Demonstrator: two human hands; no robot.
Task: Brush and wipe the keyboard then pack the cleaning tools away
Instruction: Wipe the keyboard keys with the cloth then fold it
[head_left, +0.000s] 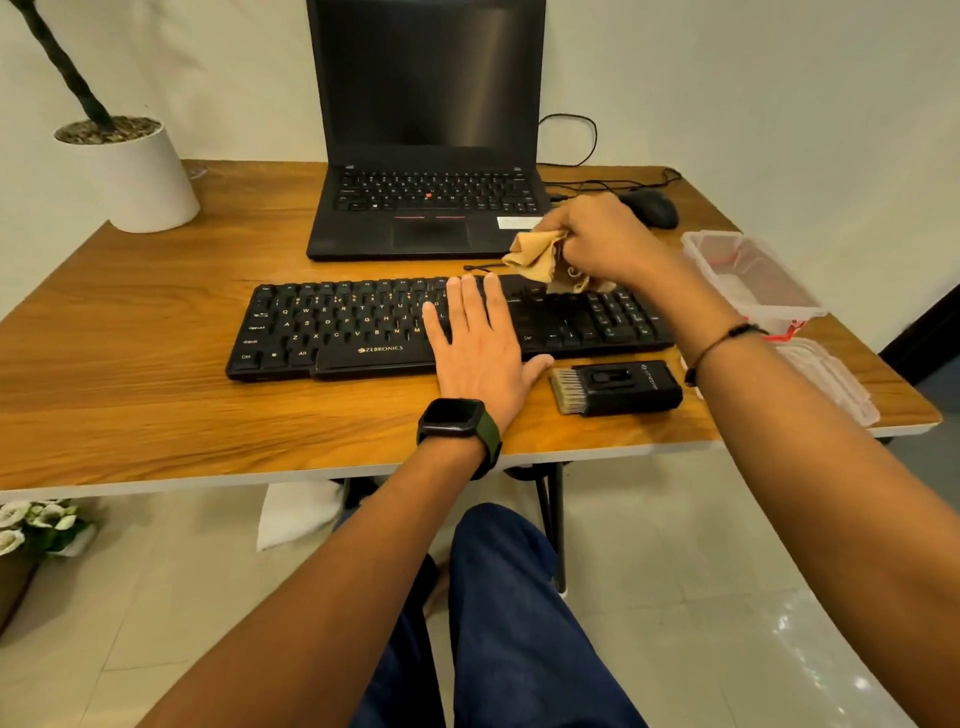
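Observation:
A black keyboard (332, 327) lies across the middle of the wooden table (130, 415). My left hand (480, 343) rests flat on its middle keys, fingers spread, holding nothing. My right hand (605, 241) is closed on a tan cloth (537, 252), bunched above the keyboard's right rear part, with a corner of the cloth touching the keys there. A black cleaning brush (618, 387) with pale bristles pointing left lies on the table just in front of the keyboard's right end.
An open black laptop (426, 156) stands behind the keyboard, a black mouse (652, 207) to its right. A clear plastic box (753, 278) and its lid (831, 379) sit at the table's right edge. A white plant pot (130, 176) stands far left.

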